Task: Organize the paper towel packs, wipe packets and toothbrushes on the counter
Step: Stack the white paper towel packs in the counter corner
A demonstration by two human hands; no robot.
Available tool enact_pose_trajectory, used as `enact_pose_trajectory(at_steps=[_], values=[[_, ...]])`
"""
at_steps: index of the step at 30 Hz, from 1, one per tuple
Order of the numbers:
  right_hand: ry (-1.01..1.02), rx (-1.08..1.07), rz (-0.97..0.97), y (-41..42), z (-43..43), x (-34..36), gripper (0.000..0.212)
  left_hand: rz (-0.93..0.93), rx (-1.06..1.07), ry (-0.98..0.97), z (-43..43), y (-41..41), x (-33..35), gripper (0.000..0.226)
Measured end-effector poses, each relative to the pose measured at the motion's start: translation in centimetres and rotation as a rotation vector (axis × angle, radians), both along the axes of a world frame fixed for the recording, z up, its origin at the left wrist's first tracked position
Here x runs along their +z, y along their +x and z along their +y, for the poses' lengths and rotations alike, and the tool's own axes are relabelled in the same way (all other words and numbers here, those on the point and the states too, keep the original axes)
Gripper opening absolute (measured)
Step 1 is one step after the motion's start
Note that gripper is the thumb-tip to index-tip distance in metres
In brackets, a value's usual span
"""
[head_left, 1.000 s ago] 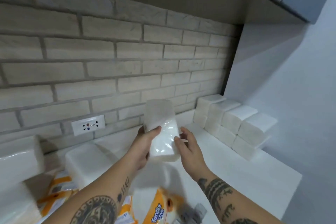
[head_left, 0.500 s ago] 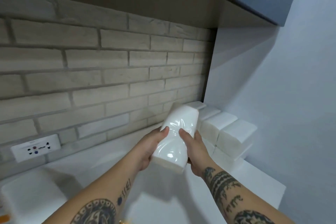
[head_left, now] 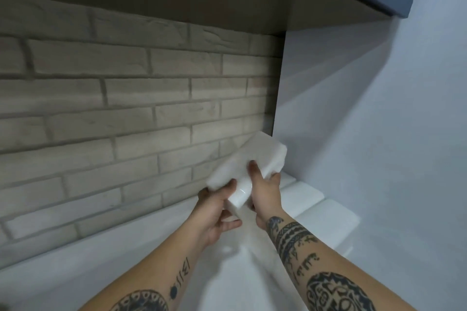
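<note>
Two hands share one load: the left hand (head_left: 218, 214) cups the near, lower end of a wrapped paper towel pack (head_left: 249, 166) from beneath, thumb laid over its top face; the right hand (head_left: 265, 193) closes on the pack's right side a little farther up, fingers pressed into the film; both are clamped on the pack, neither loose. It hangs in the air above the white counter (head_left: 126, 260), clear of the surface, near the corner where the brick wall (head_left: 126, 108) meets the pale side wall (head_left: 379, 134).

Its long axis runs from the hands up and away to the right, far end raised and aimed at that corner; the pack therefore lies ahead of and above both grips, tilted, not level. Just below and to the right sits the row of stacked packs (head_left: 326, 219), tops showing beyond the right wrist; the carried pack's far end overhangs the rearmost of these, apart from them as far as can be told.

The right hand is nearer the row, so it likely steers while the left supports; the coming move seems to call for dropping the far end until the pack lies flat, then settling it on the row.
</note>
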State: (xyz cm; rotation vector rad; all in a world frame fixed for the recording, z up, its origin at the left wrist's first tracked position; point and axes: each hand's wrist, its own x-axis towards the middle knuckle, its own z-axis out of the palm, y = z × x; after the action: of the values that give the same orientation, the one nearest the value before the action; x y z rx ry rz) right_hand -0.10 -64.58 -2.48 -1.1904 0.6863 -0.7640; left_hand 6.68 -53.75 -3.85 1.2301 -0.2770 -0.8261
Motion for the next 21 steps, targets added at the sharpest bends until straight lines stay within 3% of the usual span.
enact_pose_trajectory(at_steps=[3,8,13,21], values=[[0.002,0.019,0.017,1.6,-3.4,-0.2,0.088,-0.011,0.037,0.024,-3.0,1.8,0.4,0.049],[-0.139,-0.077,0.273,4.7,-8.6,-0.4,0.083,-0.065,0.097,0.133,-7.5,4.8,0.3,0.039],[-0.264,-0.002,0.388,6.3,-12.2,-1.4,0.109,-0.068,0.177,0.283,-11.7,7.2,0.6,0.053],[-0.33,0.093,0.472,8.6,-14.9,-1.8,0.12,-0.115,0.268,0.335,-15.4,9.6,0.5,0.099]])
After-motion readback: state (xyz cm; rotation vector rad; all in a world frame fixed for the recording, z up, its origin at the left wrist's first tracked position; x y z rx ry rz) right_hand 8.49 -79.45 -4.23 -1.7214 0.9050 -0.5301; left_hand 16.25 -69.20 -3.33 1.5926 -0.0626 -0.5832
